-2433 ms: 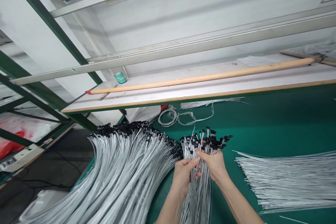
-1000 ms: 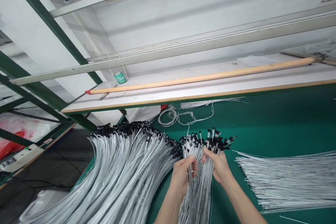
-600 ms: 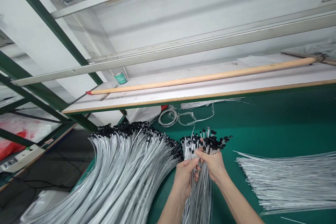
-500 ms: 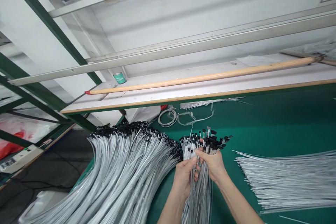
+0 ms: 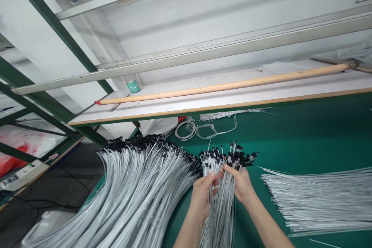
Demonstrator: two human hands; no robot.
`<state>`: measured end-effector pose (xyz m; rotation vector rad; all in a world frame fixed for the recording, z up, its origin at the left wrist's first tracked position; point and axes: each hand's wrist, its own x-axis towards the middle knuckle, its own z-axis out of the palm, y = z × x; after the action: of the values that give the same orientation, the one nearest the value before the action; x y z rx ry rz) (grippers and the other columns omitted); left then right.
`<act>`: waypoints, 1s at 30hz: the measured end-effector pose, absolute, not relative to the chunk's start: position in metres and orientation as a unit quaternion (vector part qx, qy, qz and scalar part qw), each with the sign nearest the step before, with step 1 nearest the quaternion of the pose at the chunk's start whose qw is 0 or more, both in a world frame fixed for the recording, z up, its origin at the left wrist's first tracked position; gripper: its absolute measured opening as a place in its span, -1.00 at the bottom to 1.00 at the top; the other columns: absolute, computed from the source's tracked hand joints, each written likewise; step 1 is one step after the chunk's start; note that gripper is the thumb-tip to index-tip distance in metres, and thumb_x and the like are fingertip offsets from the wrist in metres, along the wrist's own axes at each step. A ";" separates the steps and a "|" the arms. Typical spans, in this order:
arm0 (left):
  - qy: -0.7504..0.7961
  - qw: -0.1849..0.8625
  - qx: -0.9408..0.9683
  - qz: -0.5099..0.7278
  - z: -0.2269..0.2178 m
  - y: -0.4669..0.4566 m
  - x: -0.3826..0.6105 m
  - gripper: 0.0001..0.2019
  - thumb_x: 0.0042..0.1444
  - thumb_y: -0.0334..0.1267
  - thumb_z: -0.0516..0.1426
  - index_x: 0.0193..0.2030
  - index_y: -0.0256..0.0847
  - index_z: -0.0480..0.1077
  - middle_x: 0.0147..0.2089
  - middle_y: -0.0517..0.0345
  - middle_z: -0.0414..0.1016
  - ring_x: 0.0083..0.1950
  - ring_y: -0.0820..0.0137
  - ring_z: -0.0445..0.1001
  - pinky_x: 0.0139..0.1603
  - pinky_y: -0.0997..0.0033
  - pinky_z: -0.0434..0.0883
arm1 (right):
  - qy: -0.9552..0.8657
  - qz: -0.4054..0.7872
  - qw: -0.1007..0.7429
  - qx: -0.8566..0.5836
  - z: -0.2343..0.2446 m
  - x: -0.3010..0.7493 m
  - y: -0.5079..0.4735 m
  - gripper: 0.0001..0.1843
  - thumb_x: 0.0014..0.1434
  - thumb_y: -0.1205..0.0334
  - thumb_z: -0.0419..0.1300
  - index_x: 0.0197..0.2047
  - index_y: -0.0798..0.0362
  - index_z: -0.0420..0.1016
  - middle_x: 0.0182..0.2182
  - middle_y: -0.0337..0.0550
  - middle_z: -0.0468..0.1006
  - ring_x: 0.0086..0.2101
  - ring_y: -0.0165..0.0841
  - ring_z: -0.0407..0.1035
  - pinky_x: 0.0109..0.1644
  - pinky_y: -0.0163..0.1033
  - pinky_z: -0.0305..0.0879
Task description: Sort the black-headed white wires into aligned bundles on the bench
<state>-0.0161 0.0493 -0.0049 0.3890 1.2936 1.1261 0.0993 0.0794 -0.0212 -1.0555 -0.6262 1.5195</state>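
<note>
Both hands hold a bunch of thin silver-grey wires with small black connector ends (image 5: 222,205) above a green work mat (image 5: 293,143). My left hand (image 5: 201,201) grips the left part of the bunch, and my right hand (image 5: 240,186) grips the right part. The black ends fan out above my fingers. Just left of my left hand lies a large heap of similar wires with black ends (image 5: 133,190). To the right lies a flat spread of thin wires (image 5: 319,201), with no black ends showing.
Beyond the mat lie a small wire coil (image 5: 184,130) and a loose wire bundle (image 5: 229,114). A white shelf board (image 5: 203,102) above holds a wooden pole (image 5: 226,86) and a small green tin (image 5: 133,86). Green steel rack frames (image 5: 49,100) stand at left, with a power strip (image 5: 24,175) below.
My hands have drawn slightly apart, with the right moving rightward. The bunch now shows a clearer split into two parts at the top.
</note>
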 end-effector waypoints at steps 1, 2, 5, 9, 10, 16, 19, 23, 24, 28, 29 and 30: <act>0.563 0.640 0.175 0.492 -0.006 0.050 -0.016 -0.65 -0.32 -0.06 0.33 -0.51 -0.35 0.48 -0.50 0.12 0.46 -0.51 0.54 0.35 -0.51 0.55 0.23 | -0.280 0.646 0.561 -0.436 -0.021 0.099 0.080 -0.67 -0.21 0.09 0.34 -0.73 0.12 0.36 -0.74 -0.20 0.38 -0.66 -0.37 0.29 -0.49 -0.22 0.27; 0.555 0.648 0.181 0.489 -0.007 0.050 -0.016 -0.64 -0.32 -0.04 0.32 -0.52 -0.35 0.46 -0.59 0.18 0.40 -0.59 0.57 0.29 -0.57 0.57 0.18 | -0.290 0.646 0.563 -0.427 -0.020 0.099 0.080 -0.68 -0.22 0.11 0.35 -0.72 0.12 0.37 -0.74 -0.23 0.37 -0.67 -0.40 0.27 -0.49 -0.23 0.26; 0.515 0.685 0.200 0.474 -0.011 0.050 -0.016 -0.60 -0.31 0.02 0.30 -0.53 -0.33 0.41 -0.74 0.33 0.21 -0.75 0.65 0.08 -0.69 0.57 -0.05 | -0.291 0.646 0.559 -0.431 -0.017 0.095 0.081 -0.71 -0.36 0.21 0.42 -0.53 0.14 0.48 -0.65 -0.24 0.46 -0.66 -0.44 0.27 -0.50 -0.27 0.26; 0.477 0.718 0.230 0.451 -0.013 0.050 -0.020 -0.64 -0.24 -0.02 0.28 -0.54 -0.32 0.38 -0.77 0.36 0.16 -0.78 0.67 0.01 -0.69 0.56 -0.13 | -0.287 0.650 0.552 -0.437 -0.014 0.089 0.081 -0.63 -0.42 0.28 0.43 -0.44 0.14 0.49 -0.54 -0.22 0.51 -0.63 -0.43 0.30 -0.49 -0.27 0.28; 0.475 0.723 0.236 0.444 -0.013 0.050 -0.021 -0.65 -0.23 -0.03 0.28 -0.54 -0.33 0.37 -0.77 0.36 0.17 -0.78 0.67 0.01 -0.69 0.56 -0.13 | -0.285 0.649 0.556 -0.434 -0.013 0.088 0.081 -0.63 -0.41 0.28 0.42 -0.43 0.14 0.49 -0.54 -0.22 0.51 -0.63 -0.43 0.30 -0.50 -0.27 0.28; 0.476 0.730 0.243 0.426 -0.013 0.049 -0.022 -0.67 -0.22 -0.06 0.28 -0.55 -0.34 0.38 -0.75 0.30 0.23 -0.78 0.65 0.08 -0.70 0.56 -0.10 | -0.264 0.647 0.563 -0.440 -0.008 0.088 0.081 -0.66 -0.42 0.29 0.41 -0.47 0.15 0.48 -0.66 -0.29 0.43 -0.69 -0.47 0.22 -0.61 -0.32 0.19; 0.477 0.723 0.240 0.439 -0.011 0.049 -0.019 -0.62 -0.22 0.00 0.26 -0.53 -0.36 0.41 -0.73 0.28 0.26 -0.78 0.66 0.08 -0.70 0.57 -0.07 | -0.255 0.638 0.571 -0.449 -0.009 0.090 0.080 -0.65 -0.41 0.29 0.42 -0.44 0.15 0.48 -0.67 -0.31 0.42 -0.69 -0.48 0.21 -0.61 -0.33 0.18; 0.494 0.709 0.235 0.445 -0.008 0.048 -0.016 -0.55 -0.26 0.07 0.26 -0.50 -0.38 0.44 -0.72 0.25 0.29 -0.77 0.64 0.11 -0.71 0.57 -0.02 | -0.247 0.650 0.559 -0.452 -0.014 0.092 0.079 -0.71 -0.38 0.23 0.42 -0.57 0.15 0.44 -0.73 -0.28 0.39 -0.69 -0.42 0.25 -0.59 -0.29 0.20; 0.499 0.704 0.236 0.447 -0.008 0.048 -0.016 -0.55 -0.26 0.08 0.26 -0.49 -0.38 0.45 -0.70 0.23 0.31 -0.75 0.62 0.14 -0.70 0.56 0.02 | -0.247 0.656 0.555 -0.448 -0.015 0.093 0.079 -0.71 -0.38 0.21 0.42 -0.58 0.15 0.43 -0.72 -0.25 0.40 -0.68 -0.39 0.27 -0.57 -0.26 0.23; 0.530 0.670 0.230 0.466 -0.005 0.048 -0.017 -0.55 -0.25 0.07 0.26 -0.43 -0.37 0.48 -0.51 0.07 0.45 -0.52 0.47 0.37 -0.49 0.49 0.28 | -0.230 0.670 0.547 -0.446 -0.020 0.098 0.078 -0.66 -0.35 0.13 0.41 -0.50 0.15 0.49 -0.64 -0.14 0.48 -0.59 -0.27 0.38 -0.44 -0.17 0.30; 0.540 0.658 0.229 0.472 -0.004 0.048 -0.017 -0.56 -0.24 0.06 0.26 -0.43 -0.36 0.49 -0.45 0.03 0.48 -0.43 0.44 0.40 -0.43 0.48 0.31 | -0.224 0.671 0.547 -0.447 -0.022 0.099 0.078 -0.66 -0.34 0.12 0.40 -0.48 0.15 0.50 -0.64 -0.14 0.49 -0.58 -0.26 0.39 -0.43 -0.16 0.31; 0.550 0.644 0.230 0.479 -0.004 0.048 -0.018 -0.57 -0.24 0.05 0.25 -0.44 -0.36 0.49 -0.40 0.01 0.49 -0.37 0.42 0.41 -0.39 0.49 0.31 | -0.222 0.673 0.549 -0.444 -0.024 0.100 0.078 -0.66 -0.32 0.11 0.40 -0.47 0.15 0.50 -0.65 -0.15 0.48 -0.57 -0.26 0.40 -0.42 -0.16 0.31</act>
<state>-0.0177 0.0485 -0.0037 0.5249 1.2532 1.0902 0.1005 0.0783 -0.0238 -1.0505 -0.5259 1.5932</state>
